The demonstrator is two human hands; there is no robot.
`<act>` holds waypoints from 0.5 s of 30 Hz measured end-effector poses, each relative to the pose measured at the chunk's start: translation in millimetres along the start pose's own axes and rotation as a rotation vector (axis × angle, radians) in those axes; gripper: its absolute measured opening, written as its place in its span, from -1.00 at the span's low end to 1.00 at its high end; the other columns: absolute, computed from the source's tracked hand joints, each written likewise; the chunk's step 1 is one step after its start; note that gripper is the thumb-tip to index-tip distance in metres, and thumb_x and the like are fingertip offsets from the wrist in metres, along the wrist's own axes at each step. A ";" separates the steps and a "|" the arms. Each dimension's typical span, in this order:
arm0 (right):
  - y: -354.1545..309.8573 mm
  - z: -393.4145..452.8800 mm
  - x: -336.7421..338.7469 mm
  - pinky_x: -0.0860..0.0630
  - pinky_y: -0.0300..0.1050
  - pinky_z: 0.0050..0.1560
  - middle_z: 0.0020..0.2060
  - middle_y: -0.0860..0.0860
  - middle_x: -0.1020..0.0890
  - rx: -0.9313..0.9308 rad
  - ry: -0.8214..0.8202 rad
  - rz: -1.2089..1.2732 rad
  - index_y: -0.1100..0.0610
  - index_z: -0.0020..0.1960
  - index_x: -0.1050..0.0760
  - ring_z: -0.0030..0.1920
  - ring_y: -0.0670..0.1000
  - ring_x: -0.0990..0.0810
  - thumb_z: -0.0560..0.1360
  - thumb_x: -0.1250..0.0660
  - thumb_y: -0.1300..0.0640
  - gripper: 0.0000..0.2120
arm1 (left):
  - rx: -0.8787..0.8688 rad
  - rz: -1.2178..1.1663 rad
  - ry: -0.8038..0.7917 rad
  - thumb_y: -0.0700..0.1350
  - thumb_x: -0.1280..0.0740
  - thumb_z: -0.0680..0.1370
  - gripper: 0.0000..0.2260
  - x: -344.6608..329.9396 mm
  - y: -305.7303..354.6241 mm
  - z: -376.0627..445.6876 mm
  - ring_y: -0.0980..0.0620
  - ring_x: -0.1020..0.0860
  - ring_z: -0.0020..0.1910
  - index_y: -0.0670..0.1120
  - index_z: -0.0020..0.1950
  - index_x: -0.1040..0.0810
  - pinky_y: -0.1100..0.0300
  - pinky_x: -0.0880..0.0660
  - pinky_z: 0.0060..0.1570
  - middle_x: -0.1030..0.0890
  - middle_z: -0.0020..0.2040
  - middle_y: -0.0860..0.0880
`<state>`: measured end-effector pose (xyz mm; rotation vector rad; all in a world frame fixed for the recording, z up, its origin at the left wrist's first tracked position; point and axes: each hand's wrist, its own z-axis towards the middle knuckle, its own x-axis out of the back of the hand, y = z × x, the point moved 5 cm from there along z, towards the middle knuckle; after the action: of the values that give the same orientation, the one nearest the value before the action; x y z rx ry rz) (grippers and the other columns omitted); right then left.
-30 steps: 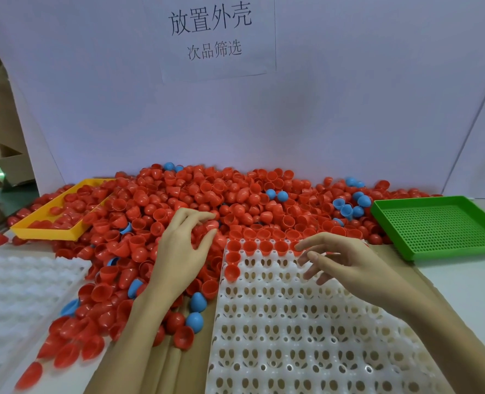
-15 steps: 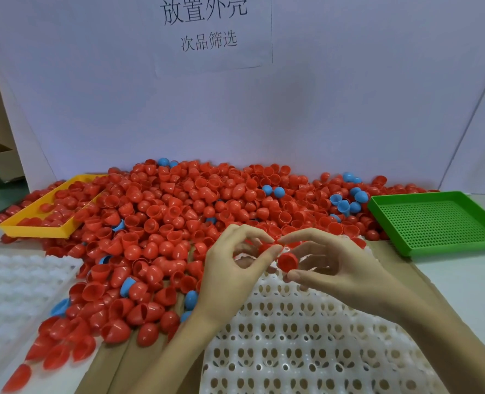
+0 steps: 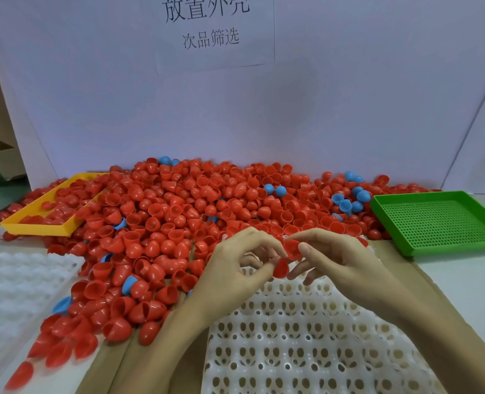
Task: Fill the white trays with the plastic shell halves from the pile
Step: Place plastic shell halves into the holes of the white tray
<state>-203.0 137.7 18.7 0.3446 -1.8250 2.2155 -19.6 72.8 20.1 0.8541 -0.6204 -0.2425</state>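
We count 2 white trays, one under the hands [image 3: 306,336] and one at the left edge [image 3: 16,288], plus 1 yellow tray [image 3: 36,226] and 1 green tray [image 3: 440,223]. We see 2 hands, the left hand [image 3: 235,268] and the right hand [image 3: 341,263], with 2 red shell halves [image 3: 281,267] between their fingers. The pile [image 3: 193,223] holds too many shells to count, nearly all red with a few blue.

Shell pile [image 3: 178,223] heaped across the far table, spilling against white tray [image 3: 306,351] far edge and left side, yellow tray [image 3: 36,227] half buried far left, green tray [image 3: 437,223] right, bare table [image 3: 463,280] near right.
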 end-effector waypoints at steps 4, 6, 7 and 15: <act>0.4 -1.1 -0.1 -0.70 -0.04 -0.03 0.07 0.04 -0.76 -0.034 -0.015 0.052 0.08 0.34 -0.54 0.02 0.10 -0.77 0.66 -0.26 0.03 -0.71 | 0.087 0.033 0.097 -0.24 -0.46 0.57 -0.77 9.5 -9.1 1.5 0.05 -0.67 -0.01 0.12 0.04 -0.69 0.25 -0.64 -0.07 -0.65 -0.05 0.07; 1.1 -1.6 2.6 -0.70 -0.01 -0.01 0.08 0.04 -0.76 -0.052 -0.007 0.052 0.06 0.34 -0.53 0.04 0.09 -0.77 0.68 -0.25 0.06 -0.73 | 0.139 0.133 0.183 -0.26 -0.47 0.54 -0.75 21.0 -16.9 1.8 0.09 -0.67 -0.04 0.12 0.01 -0.71 0.22 -0.65 -0.10 -0.66 -0.06 0.09; 1.5 -1.8 3.8 -0.71 0.00 0.00 0.08 0.04 -0.76 -0.059 -0.003 0.043 0.06 0.34 -0.54 0.04 0.09 -0.76 0.69 -0.25 0.07 -0.75 | 0.165 0.177 0.211 -0.29 -0.47 0.53 -0.74 26.8 -20.6 1.8 0.09 -0.67 -0.06 0.10 0.00 -0.72 0.20 -0.66 -0.11 -0.66 -0.06 0.09; 0.9 -1.9 7.1 -0.70 -0.06 -0.01 0.04 0.01 -0.76 -0.072 0.015 -0.004 0.04 0.29 -0.57 0.00 0.07 -0.77 0.70 -0.25 0.09 -0.78 | 0.258 0.377 0.075 -0.20 -0.47 0.54 -0.81 30.0 -32.7 -0.2 0.17 -0.56 -0.12 0.12 -0.05 -0.71 0.33 -0.48 -0.08 -0.65 -0.13 0.14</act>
<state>-210.0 139.7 19.9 0.3165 -1.8896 2.1375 5.8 38.7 7.4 0.9693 -0.7382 0.2146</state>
